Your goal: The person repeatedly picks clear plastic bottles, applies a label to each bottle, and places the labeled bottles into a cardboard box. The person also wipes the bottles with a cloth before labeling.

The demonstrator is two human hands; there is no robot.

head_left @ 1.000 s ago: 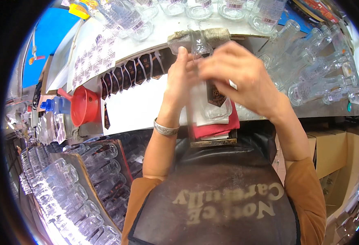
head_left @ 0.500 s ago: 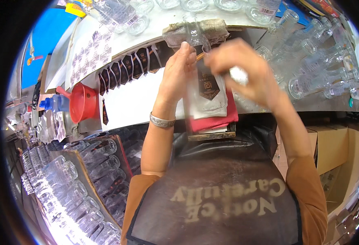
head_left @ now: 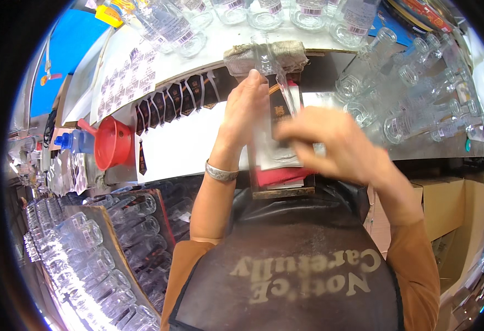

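Observation:
A clear glass bottle (head_left: 263, 57) lies on a low stand, its neck pointing away from me across a rolled grey cloth (head_left: 241, 60). My left hand (head_left: 245, 105) grips its left side, thumb up toward the shoulder. On the bottle is a dark pointed label (head_left: 280, 107) with gold lettering, its lower part covered by my right hand (head_left: 333, 138). That hand is blurred, its fingers bent over the label and its thumb apart from them, with nothing seen in it. Beneath lie a folded white cloth (head_left: 278, 160) and a red cloth (head_left: 283, 177).
Dark labels (head_left: 177, 99) hang in a row along the shelf edge, left of my hands. Farther left is a red plastic dipper (head_left: 113, 144). Glass bottles stand at the back (head_left: 265, 15) and lie at the right (head_left: 399, 124); crates of bottles (head_left: 96, 243) sit lower left, cardboard boxes (head_left: 443, 207) lower right.
My right hand has moved down along the label toward me, uncovering its upper part and hiding its lower part. My left hand keeps its hold on the bottle.

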